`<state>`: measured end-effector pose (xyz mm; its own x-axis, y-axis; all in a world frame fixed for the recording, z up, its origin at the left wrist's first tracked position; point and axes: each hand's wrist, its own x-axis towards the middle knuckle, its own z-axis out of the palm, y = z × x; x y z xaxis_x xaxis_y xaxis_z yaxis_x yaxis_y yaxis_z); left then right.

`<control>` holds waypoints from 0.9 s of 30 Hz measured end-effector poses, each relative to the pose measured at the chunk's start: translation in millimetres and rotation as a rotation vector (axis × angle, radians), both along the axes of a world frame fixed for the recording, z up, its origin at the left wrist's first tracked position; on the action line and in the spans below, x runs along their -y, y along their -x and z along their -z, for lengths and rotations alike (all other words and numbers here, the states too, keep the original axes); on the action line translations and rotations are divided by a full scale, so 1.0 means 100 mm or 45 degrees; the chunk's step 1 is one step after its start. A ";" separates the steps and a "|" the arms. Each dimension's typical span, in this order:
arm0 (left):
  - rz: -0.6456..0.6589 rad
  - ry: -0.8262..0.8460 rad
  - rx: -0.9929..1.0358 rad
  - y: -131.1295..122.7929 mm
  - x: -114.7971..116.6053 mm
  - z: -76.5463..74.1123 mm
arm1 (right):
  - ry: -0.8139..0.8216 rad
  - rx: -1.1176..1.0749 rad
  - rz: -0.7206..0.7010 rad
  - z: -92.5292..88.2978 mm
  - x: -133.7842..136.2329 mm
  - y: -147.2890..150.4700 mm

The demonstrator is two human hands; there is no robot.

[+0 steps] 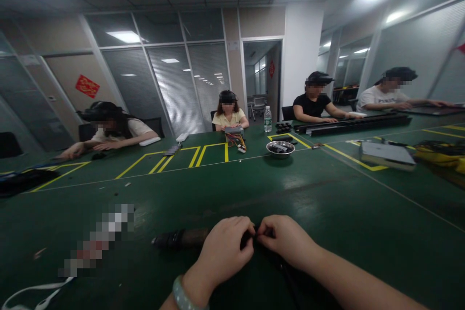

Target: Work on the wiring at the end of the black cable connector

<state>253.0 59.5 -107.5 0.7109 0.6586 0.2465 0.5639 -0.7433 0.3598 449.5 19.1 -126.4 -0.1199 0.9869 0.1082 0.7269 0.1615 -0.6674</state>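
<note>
A dark cylindrical tool with a tapered tip lies on the green table, its tip pointing left. My left hand covers the tool's right end, fingers curled and thumb bent in. Close beside it, my right hand pinches at a dark piece where the fingertips of both hands nearly meet. From under the right hand a black cable runs down toward the near edge. The tool's far end and the exact pinched part are hidden by my fingers.
Left of my hands lies a blurred-out item with a white strap. Farther off stand a metal bowl, a water bottle and a silver box. Yellow tape marks the table. Several people sit around it.
</note>
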 end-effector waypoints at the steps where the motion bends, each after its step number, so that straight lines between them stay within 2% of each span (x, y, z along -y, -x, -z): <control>1: -0.006 0.002 -0.004 0.00 0.00 0.00 | 0.000 -0.001 -0.002 0.00 0.00 0.00; 11: -0.012 0.013 -0.030 -0.01 0.02 -0.05 | 0.005 0.013 0.002 -0.04 0.02 0.02; 27: -0.008 0.019 -0.037 -0.01 0.00 -0.01 | 0.017 -0.004 -0.006 0.01 0.00 0.01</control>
